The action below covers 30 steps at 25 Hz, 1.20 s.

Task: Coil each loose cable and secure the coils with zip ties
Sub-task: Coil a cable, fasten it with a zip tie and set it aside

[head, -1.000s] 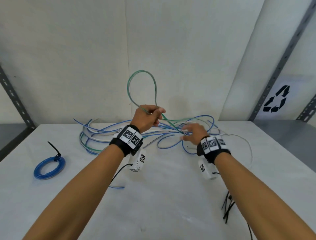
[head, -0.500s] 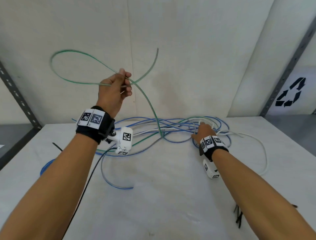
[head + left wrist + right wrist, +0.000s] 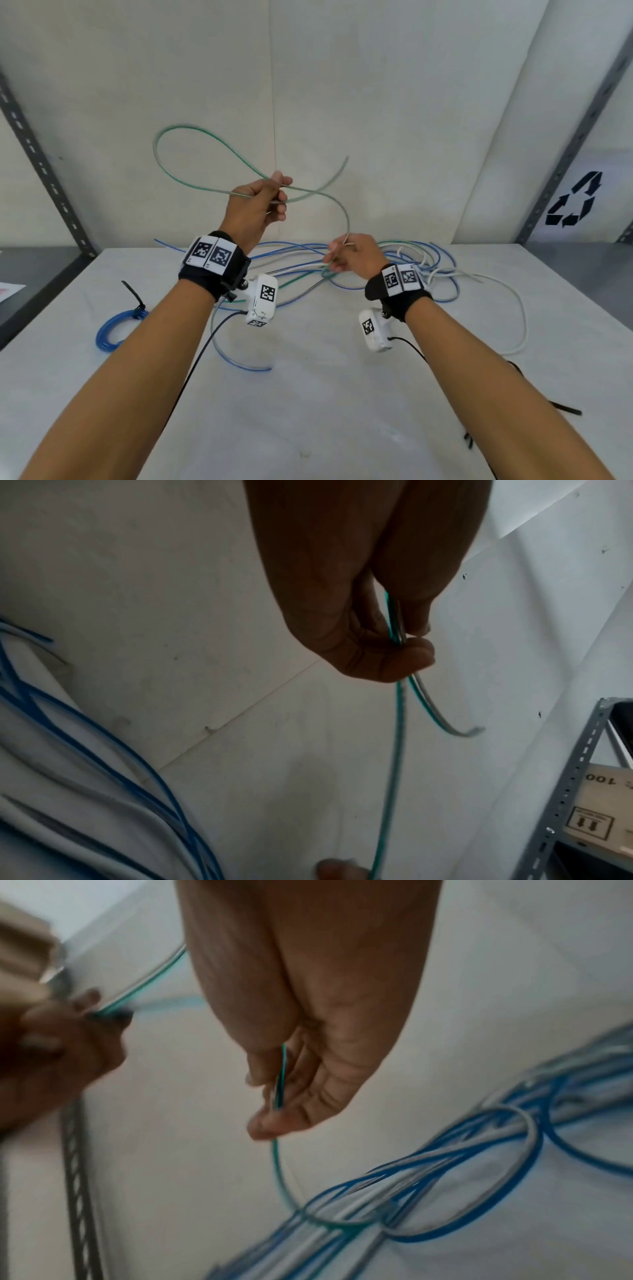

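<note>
**Green cable looped between two raised hands over a white table**

A white table (image 3: 308,428) runs back to a pale panelled wall (image 3: 376,85), with grey perforated shelf uprights (image 3: 44,171) at either side and a black recycling sign (image 3: 573,200) off beyond the right fingers. In the left wrist view a cardboard box (image 3: 603,807) sits on a shelf.

Below and behind both sets of fingers lies a tangle of blue and white cables (image 3: 424,270), spread across the far half of the table; the green strand runs down into it. Out past the left wrist, well apart from the fingers, a blue coil (image 3: 114,329) lies flat, already bound with a black zip tie (image 3: 135,296). More loose zip ties (image 3: 561,409) show near the right forearm.

The green cable (image 3: 191,137) is thin and translucent with a green stripe. The left hand (image 3: 255,207), raised above the table, pinches two passes of it between thumb and curled fingers, so a loop stands out above and to the left of those fingers, while the free end (image 3: 476,730) curves away beyond them. From there the cable drops to the right hand (image 3: 352,255), lower and just above the tangle, whose thumb and fingertips pinch the strand lightly.
</note>
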{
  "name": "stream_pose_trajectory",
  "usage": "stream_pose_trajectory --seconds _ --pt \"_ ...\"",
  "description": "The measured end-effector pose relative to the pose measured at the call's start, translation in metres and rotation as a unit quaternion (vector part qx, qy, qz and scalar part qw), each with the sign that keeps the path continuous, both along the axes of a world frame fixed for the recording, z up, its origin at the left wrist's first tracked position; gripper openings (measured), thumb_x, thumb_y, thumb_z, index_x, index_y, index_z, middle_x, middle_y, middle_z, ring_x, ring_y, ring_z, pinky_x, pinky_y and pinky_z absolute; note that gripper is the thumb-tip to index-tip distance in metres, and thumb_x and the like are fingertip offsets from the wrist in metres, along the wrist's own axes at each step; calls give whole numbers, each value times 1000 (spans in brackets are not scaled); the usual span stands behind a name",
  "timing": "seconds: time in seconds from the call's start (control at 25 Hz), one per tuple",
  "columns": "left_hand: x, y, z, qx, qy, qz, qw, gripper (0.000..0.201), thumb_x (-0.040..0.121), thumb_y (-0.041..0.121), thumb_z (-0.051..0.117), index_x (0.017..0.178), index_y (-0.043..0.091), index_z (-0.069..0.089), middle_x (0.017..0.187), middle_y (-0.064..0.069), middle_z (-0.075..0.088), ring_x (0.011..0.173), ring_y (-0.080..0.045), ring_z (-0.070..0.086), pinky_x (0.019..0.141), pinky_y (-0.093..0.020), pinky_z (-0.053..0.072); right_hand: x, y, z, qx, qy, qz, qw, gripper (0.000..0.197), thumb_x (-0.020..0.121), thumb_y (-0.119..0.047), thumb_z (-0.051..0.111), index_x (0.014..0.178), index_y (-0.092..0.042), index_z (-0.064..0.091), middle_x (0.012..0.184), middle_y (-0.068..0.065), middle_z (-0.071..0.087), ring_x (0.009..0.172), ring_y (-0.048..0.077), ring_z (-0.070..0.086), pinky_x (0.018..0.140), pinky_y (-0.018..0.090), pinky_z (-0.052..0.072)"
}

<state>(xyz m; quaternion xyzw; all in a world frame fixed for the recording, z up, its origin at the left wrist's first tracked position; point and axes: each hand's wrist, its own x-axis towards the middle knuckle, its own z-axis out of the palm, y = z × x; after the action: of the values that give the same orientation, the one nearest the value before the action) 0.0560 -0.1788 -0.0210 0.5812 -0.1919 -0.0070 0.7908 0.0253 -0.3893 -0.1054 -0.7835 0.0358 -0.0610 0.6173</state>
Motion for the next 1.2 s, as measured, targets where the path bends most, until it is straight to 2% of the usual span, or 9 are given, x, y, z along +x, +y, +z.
stream_pose_trajectory --seconds 0.12,0.24,0.36,0.48,0.6,0.68,0.88,1.0,1.2 --pt "-5 10 -9 23 38 -4 999 20 101 23 60 105 4 63 65 -1 57 49 -11 49 47 -21 45 -3 -8 15 139 -9 -110 984 12 97 -7 61 105 2 58 82 24 71 47 18 62 46 23 50" --pt "-10 14 -23 31 65 -14 997 17 99 22 62 107 7 63 66 -3 57 49 -11 49 46 -20 45 -7 -7 10 30 32 -184 982 54 89 -20 70 135 -1 49 128 24 60 92 30 70 84 41 58" --pt "-8 13 -37 32 74 -12 997 27 99 22 61 117 1 62 65 -2 57 48 -11 50 45 -20 45 -22 15 19 122 -45 -163 978 40 105 -38 47 112 -1 62 92 19 73 54 18 68 52 27 53" --pt "-6 8 -51 34 88 -18 995 31 98 21 62 118 -2 61 65 -4 58 46 -12 50 44 -20 45 -31 30 28 317 -40 -93 943 59 105 -50 40 106 4 65 88 22 74 66 26 73 57 26 58" --pt "-3 7 -65 23 106 -22 994 20 97 18 64 108 1 61 71 -9 61 49 -13 54 48 -21 49 -26 44 24 255 -129 -97 953 18 100 -8 59 114 4 60 87 20 71 67 25 73 64 26 60" --pt "3 6 -75 -68 147 2 987 13 98 10 61 108 3 55 75 -10 68 55 -13 61 56 -21 55 -16 48 14 245 -172 -140 944 24 96 4 60 116 -1 48 82 18 71 59 22 71 60 27 59" --pt "8 2 -95 -93 163 120 975 10 106 11 48 110 8 57 70 -1 67 64 -12 57 65 -26 60 -5 65 -23 224 -178 -182 941 16 100 -4 59 114 -3 54 76 13 71 52 18 63 52 25 54" --pt "1 0 -98 -14 94 79 992 23 110 16 37 121 10 57 64 2 47 58 -10 60 76 -37 61 -10 59 -33 95 -195 -138 966 22 103 -4 51 116 -12 67 78 5 66 54 13 54 53 24 50" --pt "-2 9 -98 70 41 13 997 36 108 13 42 142 7 53 74 -5 37 71 -20 47 74 -24 56 -26 56 -24 -3 -198 -46 979 34 102 -3 49 126 -21 65 90 5 69 66 12 59 68 26 55"
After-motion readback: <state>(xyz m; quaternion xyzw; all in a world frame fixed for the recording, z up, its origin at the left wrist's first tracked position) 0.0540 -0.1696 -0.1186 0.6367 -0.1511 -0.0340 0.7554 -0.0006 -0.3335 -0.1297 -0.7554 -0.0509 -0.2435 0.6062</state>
